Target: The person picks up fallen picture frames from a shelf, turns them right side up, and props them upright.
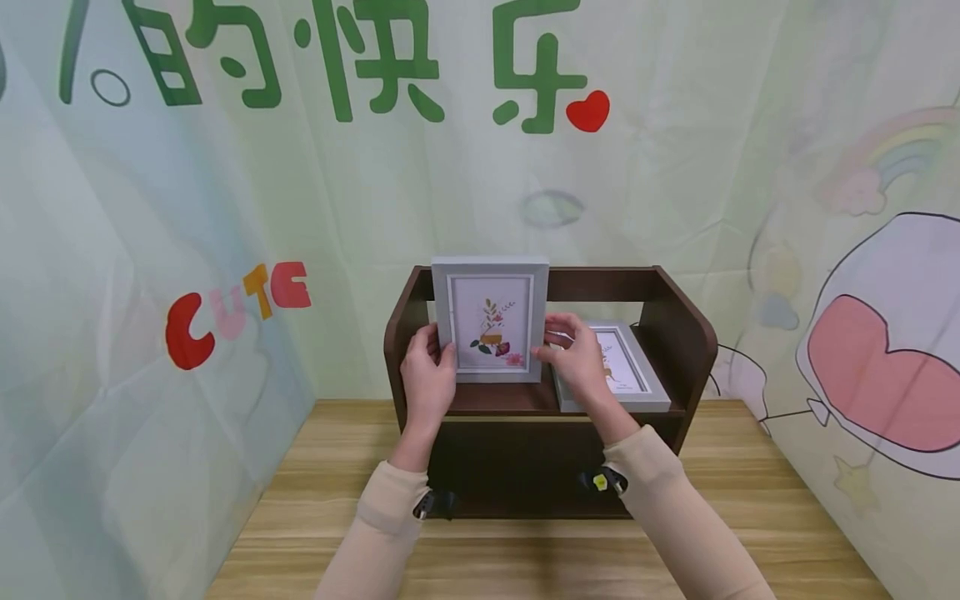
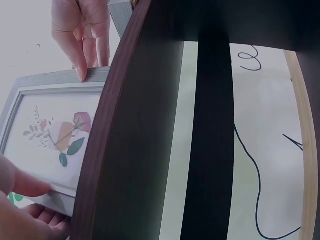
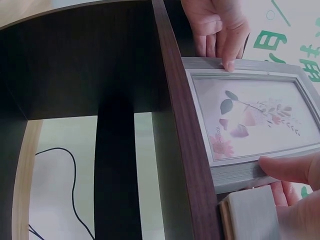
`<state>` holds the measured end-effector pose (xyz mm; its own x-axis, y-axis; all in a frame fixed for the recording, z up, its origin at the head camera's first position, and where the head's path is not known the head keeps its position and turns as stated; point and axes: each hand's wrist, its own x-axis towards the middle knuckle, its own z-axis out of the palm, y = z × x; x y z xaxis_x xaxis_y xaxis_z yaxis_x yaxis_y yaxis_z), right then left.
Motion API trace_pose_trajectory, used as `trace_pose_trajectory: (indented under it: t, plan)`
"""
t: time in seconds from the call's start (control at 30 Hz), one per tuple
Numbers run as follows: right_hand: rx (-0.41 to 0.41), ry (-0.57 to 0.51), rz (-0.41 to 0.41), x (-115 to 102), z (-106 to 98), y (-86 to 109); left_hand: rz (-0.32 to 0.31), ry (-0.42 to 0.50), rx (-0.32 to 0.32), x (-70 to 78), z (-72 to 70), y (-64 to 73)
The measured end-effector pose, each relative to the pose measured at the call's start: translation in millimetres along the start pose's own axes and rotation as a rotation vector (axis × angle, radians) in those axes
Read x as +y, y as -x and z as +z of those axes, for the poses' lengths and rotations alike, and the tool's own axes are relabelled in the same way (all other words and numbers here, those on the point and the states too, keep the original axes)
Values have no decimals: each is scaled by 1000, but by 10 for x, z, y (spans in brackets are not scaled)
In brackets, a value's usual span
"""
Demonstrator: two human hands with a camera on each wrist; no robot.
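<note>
- Holding the light-grey rectangular picture frame with pressed-flower art [image 1: 491,325] upright, we have it at the left part of the dark-brown two-level wooden shelf [image 1: 693,329], picture side towards us; we cannot tell whether its bottom edge touches the upper board.
- Our left grip [image 1: 429,379] pinches the frame's left side low down, thumb [image 2: 37,186] on the front border, other fingers around the edge.
- Our right grip [image 1: 576,357] pinches the opposite side, thumb [image 3: 272,168] likewise on the front border.
- Just beside our right grip, a second light-grey rectangular picture frame [image 1: 636,360] lies flat on the upper board, picture up, its near edge at the shelf's front; our right forearm crosses before it.
- Beneath, the shelf stands on the light-brown wood-grain bench [image 1: 757,492].
- Behind, we see a pale-green cloth backdrop [image 1: 645,192] with large green characters and a red heart [image 1: 588,112].
- Beige sleeves [image 1: 675,508] cover our forearms.
</note>
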<state>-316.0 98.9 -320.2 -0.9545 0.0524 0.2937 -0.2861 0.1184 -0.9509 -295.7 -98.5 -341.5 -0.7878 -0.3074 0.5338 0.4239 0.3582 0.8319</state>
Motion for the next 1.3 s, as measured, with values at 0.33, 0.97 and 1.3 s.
trace_pose_trajectory:
  t: [0.33, 0.97, 1.3]
  plan:
    - [22, 5, -47, 1, -30, 5, 52, -8, 14, -35, 16, -10]
    - [49, 63, -199, -44, -201, 63, 100, -29, 67, -100, 12, 104]
    - [76, 109, -274, -162, -253, 67, 107, 28, 124, -100, 56, 143]
